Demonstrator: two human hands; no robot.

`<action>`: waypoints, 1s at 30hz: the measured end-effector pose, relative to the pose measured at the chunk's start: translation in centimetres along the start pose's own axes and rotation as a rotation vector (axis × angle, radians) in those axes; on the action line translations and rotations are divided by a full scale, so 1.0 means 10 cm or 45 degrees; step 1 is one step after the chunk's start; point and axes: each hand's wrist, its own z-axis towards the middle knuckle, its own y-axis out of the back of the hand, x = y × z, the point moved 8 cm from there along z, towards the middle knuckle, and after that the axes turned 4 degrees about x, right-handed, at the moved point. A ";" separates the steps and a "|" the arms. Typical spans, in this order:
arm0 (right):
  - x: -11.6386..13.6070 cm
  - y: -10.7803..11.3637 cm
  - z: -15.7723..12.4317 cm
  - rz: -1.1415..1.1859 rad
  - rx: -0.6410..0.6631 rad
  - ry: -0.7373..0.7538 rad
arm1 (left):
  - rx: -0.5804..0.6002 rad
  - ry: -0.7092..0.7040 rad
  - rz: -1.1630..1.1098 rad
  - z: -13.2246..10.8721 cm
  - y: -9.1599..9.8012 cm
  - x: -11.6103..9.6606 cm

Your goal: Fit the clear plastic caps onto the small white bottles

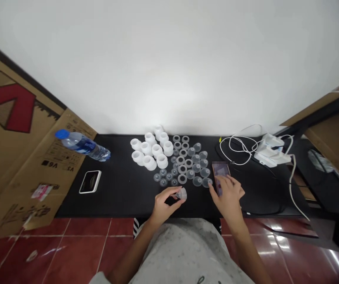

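Observation:
My left hand (165, 205), at the table's front edge, pinches a small clear ribbed plastic piece (181, 193) between thumb and fingers. My right hand (228, 193) lies over a phone (221, 170), fingers spread, one fingertip close to the nearest clear dome cap (207, 182); whether it touches the cap I cannot tell. Several more dome caps (196, 168) stand in a group to the left of the phone. Beside them are translucent rings (182, 179) and small clear round silicone-like pieces (163, 182). White hollow plastic collars (162, 161) form a cluster at the back left.
On the left, a water bottle (83, 145) with a blue cap and a white-framed device (90, 182) are near a cardboard box (24, 157). White cables (240, 144) and a white adapter unit (271, 150) occupy the right. A white wall (169, 71) rises behind the black table (122, 197).

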 end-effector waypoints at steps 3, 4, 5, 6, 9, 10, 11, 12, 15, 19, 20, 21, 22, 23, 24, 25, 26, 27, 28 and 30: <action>0.15 -0.11 0.04 -0.020 0.076 0.045 | -0.007 -0.015 0.030 0.01 0.02 -0.04; 0.18 -0.13 0.06 -0.018 0.084 0.050 | -0.011 -0.015 0.031 0.01 0.02 -0.04; 0.20 -0.15 0.07 -0.014 0.087 0.053 | -0.012 -0.011 0.031 0.01 0.02 -0.04; 0.22 -0.17 0.08 -0.009 0.086 0.055 | -0.011 -0.001 0.029 0.01 0.02 -0.03; 0.27 -0.22 0.09 0.010 0.082 0.070 | -0.012 0.029 0.019 0.01 0.02 0.00; 0.29 -0.23 0.10 0.019 0.084 0.074 | -0.010 0.033 0.016 0.01 0.02 0.01; 0.30 -0.25 0.10 0.028 0.086 0.077 | -0.008 0.034 0.015 0.01 0.02 0.01; 0.31 -0.27 0.10 0.038 0.089 0.079 | -0.006 0.032 0.015 0.01 0.02 0.01; 0.32 -0.29 0.09 0.069 0.098 0.083 | -0.004 0.007 0.020 0.03 0.02 0.00; 0.36 -0.20 0.07 0.135 0.057 0.112 | 0.002 -0.006 0.031 0.04 0.02 -0.02; 0.39 -0.16 0.06 0.161 0.033 0.129 | 0.005 0.001 0.033 0.04 0.02 -0.02; 0.42 -0.12 0.04 0.195 0.017 0.151 | 0.005 0.010 0.036 0.04 0.02 -0.01; 0.47 -0.09 0.01 0.239 0.017 0.180 | 0.006 0.022 0.038 0.03 0.02 -0.01; 0.52 -0.08 -0.02 0.295 0.037 0.214 | 0.007 0.038 0.041 0.03 0.02 0.01; 0.59 -0.09 -0.05 0.361 0.079 0.247 | 0.005 0.054 0.042 0.02 0.02 0.02; 0.66 -0.11 -0.09 0.435 0.132 0.267 | -0.002 0.068 0.041 0.01 0.03 0.03; 0.72 -0.15 -0.12 0.512 0.188 0.266 | -0.008 0.080 0.036 0.01 0.03 0.05; 0.77 -0.20 -0.15 0.590 0.237 0.237 | -0.014 0.088 0.026 0.00 0.03 0.06; 0.80 -0.26 -0.18 0.667 0.280 0.180 | -0.022 0.088 0.012 -0.01 0.03 0.07; 0.84 -0.42 -0.23 0.820 0.380 0.026 | -0.038 0.066 -0.019 -0.02 0.03 0.07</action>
